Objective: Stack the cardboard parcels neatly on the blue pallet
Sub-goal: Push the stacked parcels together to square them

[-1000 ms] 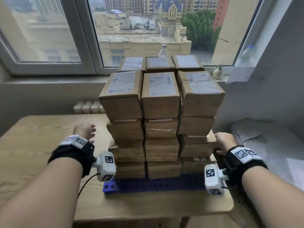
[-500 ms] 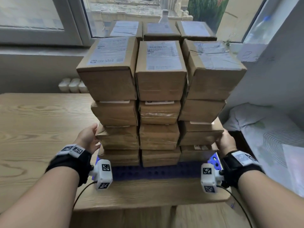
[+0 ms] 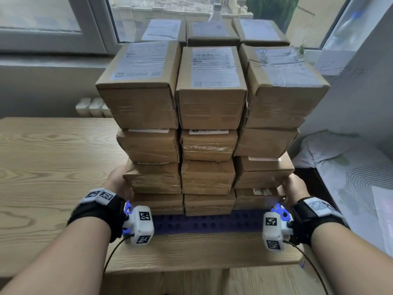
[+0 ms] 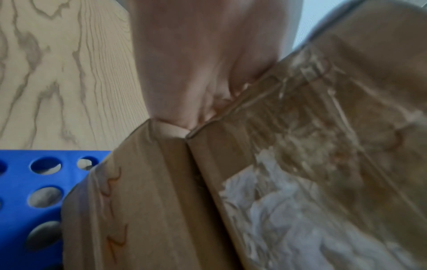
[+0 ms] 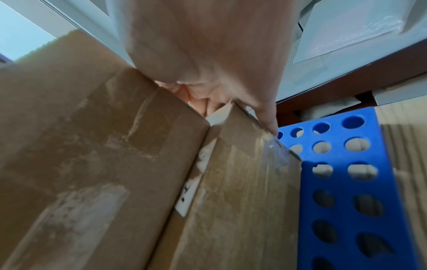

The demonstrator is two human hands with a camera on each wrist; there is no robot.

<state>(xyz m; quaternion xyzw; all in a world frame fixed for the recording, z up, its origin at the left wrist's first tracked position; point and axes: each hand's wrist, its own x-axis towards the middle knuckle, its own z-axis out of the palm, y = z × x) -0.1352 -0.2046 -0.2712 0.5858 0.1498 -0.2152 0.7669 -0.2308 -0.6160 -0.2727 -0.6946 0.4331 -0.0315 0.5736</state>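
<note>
Brown cardboard parcels [image 3: 210, 107] stand in a tall stack, three wide, on the blue perforated pallet [image 3: 208, 223]. My left hand [image 3: 118, 182] presses against the left side of the stack's second layer. In the left wrist view its palm [image 4: 196, 64] lies flat on a taped parcel [image 4: 323, 146], above the bottom parcel [image 4: 150, 210] and the pallet [image 4: 34, 182]. My right hand [image 3: 294, 188] presses the stack's right side low down. In the right wrist view its palm [image 5: 208, 54] lies against the lower parcels [image 5: 92, 137] beside the pallet [image 5: 342, 182]. Both hands' fingertips are hidden.
The pallet sits on a wooden table [image 3: 42, 167], near its front edge and right end. Behind stand a window sill with a bottle [image 3: 215, 12] and a radiator [image 3: 91, 107]. White bedding [image 3: 350, 167] and a wall lie close on the right.
My left hand came in from the table to the stack's left side. My right hand slid lower on the right side. The head view moved closer and tilted down.
</note>
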